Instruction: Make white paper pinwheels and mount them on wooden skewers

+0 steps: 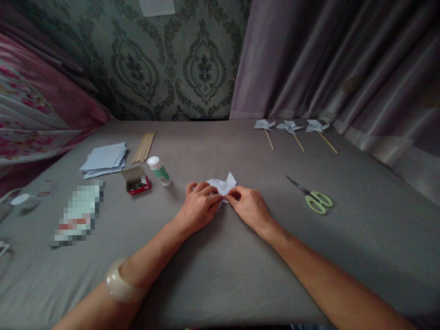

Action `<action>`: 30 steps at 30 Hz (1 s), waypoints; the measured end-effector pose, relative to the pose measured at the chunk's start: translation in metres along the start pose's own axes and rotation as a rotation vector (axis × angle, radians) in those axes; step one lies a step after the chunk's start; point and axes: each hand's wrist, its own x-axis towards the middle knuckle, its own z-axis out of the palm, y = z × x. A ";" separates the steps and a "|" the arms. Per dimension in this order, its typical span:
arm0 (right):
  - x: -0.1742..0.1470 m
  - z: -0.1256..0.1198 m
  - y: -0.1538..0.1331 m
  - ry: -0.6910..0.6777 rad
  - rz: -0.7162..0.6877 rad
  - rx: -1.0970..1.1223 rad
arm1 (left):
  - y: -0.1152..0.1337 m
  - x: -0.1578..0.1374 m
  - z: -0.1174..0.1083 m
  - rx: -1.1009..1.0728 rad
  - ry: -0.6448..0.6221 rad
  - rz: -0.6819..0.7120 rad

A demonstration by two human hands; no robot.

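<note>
A white paper pinwheel (224, 185) with folded, pointed blades is held between both hands at the middle of the cloth-covered surface. My left hand (201, 204) is closed on its left side, fingertips pinching near the centre. From the right, my right hand (250, 205) pinches the paper close to the same spot with thumb and forefinger. The fingers hide much of the paper's lower part. To the left stands a white and green glue stick (160, 171), beside an opened small red box (138, 184) of small metallic pieces. Green-handled scissors (311, 197) lie right of my right hand.
Three finished-looking pinwheels on sticks (289, 127) lie at the back right. At the left are stacked white paper sheets (104, 159) and a bundle of wooden sticks (144, 146). A blurred-out flat item (80, 211) and a white round-topped object (21, 200) lie nearer the left edge.
</note>
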 end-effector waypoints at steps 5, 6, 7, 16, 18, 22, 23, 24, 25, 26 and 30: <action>0.000 0.000 -0.001 0.004 0.004 0.004 | 0.000 0.000 0.001 0.002 -0.003 0.004; 0.000 0.000 -0.001 0.006 0.002 0.002 | 0.000 -0.001 0.001 0.002 -0.002 0.006; 0.000 0.000 -0.001 0.009 0.000 -0.001 | 0.000 -0.001 0.000 0.003 -0.002 0.008; -0.001 0.000 -0.003 0.040 -0.004 -0.036 | 0.000 -0.001 -0.001 -0.011 -0.005 -0.003; -0.001 0.000 -0.003 0.044 -0.002 -0.039 | 0.001 -0.001 -0.001 -0.013 -0.013 -0.009; -0.001 0.000 -0.004 0.042 0.006 -0.043 | 0.001 -0.001 -0.001 -0.018 -0.010 -0.010; -0.001 0.000 -0.005 0.041 0.008 -0.045 | 0.001 -0.002 -0.001 -0.019 -0.007 -0.009; -0.001 0.000 -0.005 0.038 0.009 -0.046 | 0.001 -0.002 -0.001 -0.020 -0.002 -0.005; -0.001 -0.001 -0.005 0.035 0.010 -0.046 | 0.001 -0.002 -0.001 -0.021 0.002 -0.001; -0.001 -0.001 -0.006 0.034 0.010 -0.046 | 0.001 -0.002 -0.001 -0.021 0.007 0.003; -0.001 -0.001 -0.006 0.039 0.018 -0.052 | 0.001 -0.002 -0.001 -0.017 0.013 0.009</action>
